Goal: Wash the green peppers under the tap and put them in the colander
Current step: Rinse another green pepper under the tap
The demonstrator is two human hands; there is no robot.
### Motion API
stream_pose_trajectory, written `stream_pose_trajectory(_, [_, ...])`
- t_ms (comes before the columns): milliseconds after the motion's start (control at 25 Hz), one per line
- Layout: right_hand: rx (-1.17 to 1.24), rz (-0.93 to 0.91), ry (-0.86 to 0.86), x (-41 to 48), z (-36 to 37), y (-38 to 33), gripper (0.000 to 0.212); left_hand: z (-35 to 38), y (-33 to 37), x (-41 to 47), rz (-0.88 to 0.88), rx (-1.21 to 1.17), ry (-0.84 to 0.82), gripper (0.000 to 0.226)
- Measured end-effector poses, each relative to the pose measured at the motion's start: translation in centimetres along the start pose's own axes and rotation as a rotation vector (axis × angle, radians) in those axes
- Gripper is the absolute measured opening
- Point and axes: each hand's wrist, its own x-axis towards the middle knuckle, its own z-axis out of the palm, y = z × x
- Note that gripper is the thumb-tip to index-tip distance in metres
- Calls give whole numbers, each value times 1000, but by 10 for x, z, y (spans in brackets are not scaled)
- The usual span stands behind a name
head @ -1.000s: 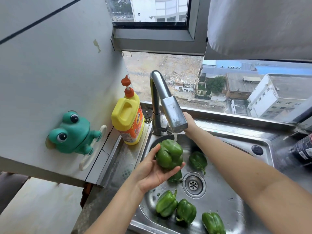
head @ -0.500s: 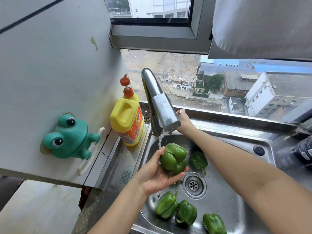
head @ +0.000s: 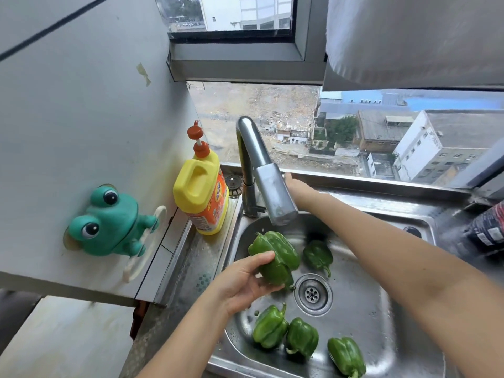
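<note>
My left hand [head: 245,285] grips a green pepper [head: 283,251] just below the tap spout [head: 268,186], over the steel sink [head: 376,317]. My thumb lies across the pepper's near side. My right hand [head: 298,186] reaches behind the spout, which hides its fingers. Another pepper [head: 317,255] lies at the back of the basin. Three more peppers [head: 270,327], [head: 302,336], [head: 346,356] lie along the front. I see no water stream and no colander.
A yellow detergent bottle [head: 201,197] stands on the ledge left of the tap. A green frog holder [head: 109,225] sticks to the left wall. The drain [head: 313,294] sits mid-basin. A dark bottle [head: 488,230] lies at the right edge.
My left hand has turned the pepper, and the thumb now wraps over its near side. The thin stream under the spout no longer shows. My right hand stays behind the tap.
</note>
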Motion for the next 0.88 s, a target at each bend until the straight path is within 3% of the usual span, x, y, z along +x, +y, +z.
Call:
stream_pose_trajectory(120, [48, 7, -150, -29, 10, 25, 53, 1, -12, 2, 141, 220, 33, 50])
stream_pose_trajectory(280, [14, 23, -319, -95, 19, 54, 43, 8, -36, 0, 452, 1069, 251, 69])
stream_pose_trajectory(400, [111, 50, -382, -143, 21, 71, 49, 23, -53, -5, 677, 1417, 230, 72])
stream_pose_trajectory(560, [353, 4, -385, -197, 21, 71, 78, 42, -66, -8, 873, 1587, 233, 76])
stream_pose_trajectory(680, [541, 25, -172, -230, 21, 70, 73, 64, -74, -13, 998, 1572, 198, 79])
stream_pose_trajectory(880, [588, 79, 74, -266, 12, 62, 60, 91, -80, -19, 1156, 1582, 132, 79])
